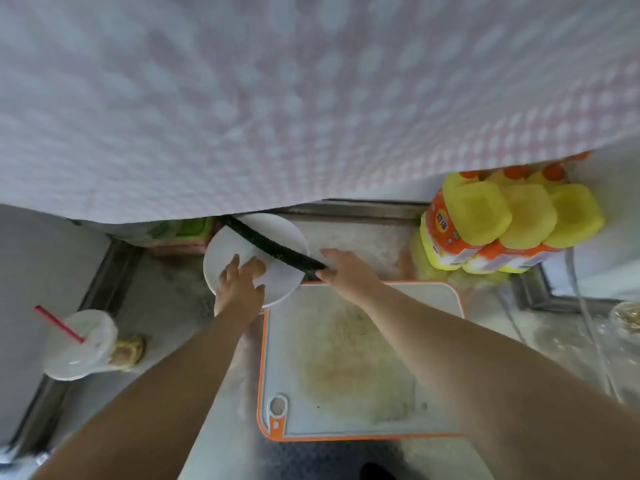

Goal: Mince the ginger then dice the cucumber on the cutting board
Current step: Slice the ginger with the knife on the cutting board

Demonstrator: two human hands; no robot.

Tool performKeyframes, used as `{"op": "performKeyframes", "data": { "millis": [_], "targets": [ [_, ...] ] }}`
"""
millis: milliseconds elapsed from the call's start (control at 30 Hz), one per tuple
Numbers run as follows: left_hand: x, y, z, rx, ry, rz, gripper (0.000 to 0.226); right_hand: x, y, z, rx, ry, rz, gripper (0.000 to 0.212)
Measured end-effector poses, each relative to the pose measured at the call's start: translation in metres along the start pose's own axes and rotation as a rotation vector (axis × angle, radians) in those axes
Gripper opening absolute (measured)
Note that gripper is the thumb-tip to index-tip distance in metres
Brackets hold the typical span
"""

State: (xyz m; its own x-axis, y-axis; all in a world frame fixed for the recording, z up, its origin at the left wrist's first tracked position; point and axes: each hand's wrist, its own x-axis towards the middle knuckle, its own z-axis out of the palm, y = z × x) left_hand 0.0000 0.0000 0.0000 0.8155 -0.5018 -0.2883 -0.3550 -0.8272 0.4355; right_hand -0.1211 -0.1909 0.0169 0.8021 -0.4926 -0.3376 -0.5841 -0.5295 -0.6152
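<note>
Ginger (258, 268) on white plate (221, 252), mostly hidden under my left hand (239, 284), fingers curled around it. Cucumber (273, 247) lies across plate, far end cut off by checkered cloth (311, 98). My right hand (341, 270) at cucumber's near end; grip probably closed, fingers blurred, I cannot tell. Cutting board (363, 358) bare, stained, just below plate.
</note>
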Motion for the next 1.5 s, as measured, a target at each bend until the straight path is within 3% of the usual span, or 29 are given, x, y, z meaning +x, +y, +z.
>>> {"op": "performKeyframes", "data": {
  "millis": [133, 233, 367, 567, 700, 900, 1000, 1133, 1333, 1500],
  "targets": [
    [0.018, -0.004, -0.003, 0.053, -0.03, -0.065, 0.05, 0.002, -0.023, 0.017, -0.034, -0.081, -0.054, 0.04],
    [0.023, -0.001, 0.002, 0.054, -0.034, -0.097, 0.053, 0.004, -0.026, 0.02, 0.032, -0.015, 0.024, 0.032],
    [0.019, 0.003, 0.011, 0.032, -0.016, -0.104, 0.04, -0.011, -0.017, 0.014, 0.18, 0.049, 0.072, 0.024],
    [-0.021, 0.025, 0.027, -0.137, 0.132, 0.139, 0.043, -0.074, 0.057, -0.012, 0.483, 0.187, 0.18, 0.032],
    [-0.074, 0.048, 0.061, -0.123, 0.084, 0.386, 0.046, -0.123, 0.117, -0.031, 0.669, 0.223, 0.27, 0.035],
    [-0.125, 0.08, 0.104, 0.058, -0.183, 0.534, 0.045, -0.173, 0.178, -0.05, 0.454, 0.088, 0.427, 0.039],
    [-0.136, 0.083, 0.114, 0.165, -0.266, 0.551, 0.043, -0.18, 0.184, -0.055, 0.327, 0.109, 0.401, 0.042],
    [-0.147, 0.082, 0.118, 0.177, -0.286, 0.543, 0.047, -0.193, 0.187, -0.047, 0.17, 0.2, 0.382, 0.058],
    [-0.153, 0.096, 0.118, 0.123, -0.3, 0.466, 0.05, -0.244, 0.206, -0.033, -0.322, 0.184, 0.411, 0.073],
    [-0.156, 0.103, 0.124, 0.143, -0.274, 0.434, 0.035, -0.271, 0.231, -0.034, -0.498, 0.124, 0.46, 0.097]
  ]
}}
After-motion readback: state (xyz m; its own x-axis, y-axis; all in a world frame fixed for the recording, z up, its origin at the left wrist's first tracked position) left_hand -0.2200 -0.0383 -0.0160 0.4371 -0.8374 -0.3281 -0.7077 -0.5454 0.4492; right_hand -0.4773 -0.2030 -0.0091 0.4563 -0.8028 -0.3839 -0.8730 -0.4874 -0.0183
